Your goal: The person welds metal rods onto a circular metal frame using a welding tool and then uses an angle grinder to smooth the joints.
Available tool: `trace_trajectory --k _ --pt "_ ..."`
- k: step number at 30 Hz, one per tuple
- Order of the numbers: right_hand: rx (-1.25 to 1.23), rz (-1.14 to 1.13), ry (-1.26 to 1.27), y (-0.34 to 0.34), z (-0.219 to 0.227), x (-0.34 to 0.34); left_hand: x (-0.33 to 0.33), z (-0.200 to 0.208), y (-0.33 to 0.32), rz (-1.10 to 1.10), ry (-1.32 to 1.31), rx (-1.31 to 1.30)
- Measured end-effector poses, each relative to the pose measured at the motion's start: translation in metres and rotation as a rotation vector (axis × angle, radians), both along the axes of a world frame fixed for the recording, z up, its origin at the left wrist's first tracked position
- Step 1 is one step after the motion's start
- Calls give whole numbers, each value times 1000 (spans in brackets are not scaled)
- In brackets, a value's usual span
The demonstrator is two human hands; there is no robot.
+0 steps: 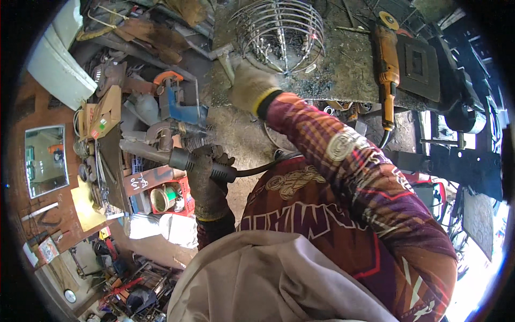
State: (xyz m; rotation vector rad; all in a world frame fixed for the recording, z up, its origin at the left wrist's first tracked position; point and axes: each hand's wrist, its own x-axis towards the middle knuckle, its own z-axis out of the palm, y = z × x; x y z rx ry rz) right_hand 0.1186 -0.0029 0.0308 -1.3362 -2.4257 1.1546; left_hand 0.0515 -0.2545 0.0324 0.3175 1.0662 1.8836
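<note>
My gloved left hand point(208, 180) is wrapped round a black, cylindrical welding electrode holder point(222, 173). A black cable point(260, 170) runs from its end toward my body. My right hand point(254, 87), in a pale glove with a yellow and black cuff, reaches over the bench's near left corner. It is closed at the handle of a small metal hammer point(226, 63); its fingertips are hidden. Just beyond the right hand stands a rounded cage of bent metal rods point(280, 32), with dark, rough joints where the rods meet.
On the dusty metal bench point(343, 70) lie an orange angle grinder point(387, 59) and a black welding mask point(422, 67) to the right. A blue clamp-like tool point(179, 104) and cardboard point(104, 112) are at left. Lower left, a red crate point(185, 197) holds a tub.
</note>
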Motion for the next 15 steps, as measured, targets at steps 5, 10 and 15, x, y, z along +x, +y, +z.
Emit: trace_trajectory --k 5,10,15 --pt "-193 56 -95 21 19 -5 -6 0 7 -33 27 47" --pt "-194 347 411 20 11 50 -17 -10 13 -52 -71 57" --pt "-552 -363 672 -52 78 156 -33 -20 22 -156 -86 73"
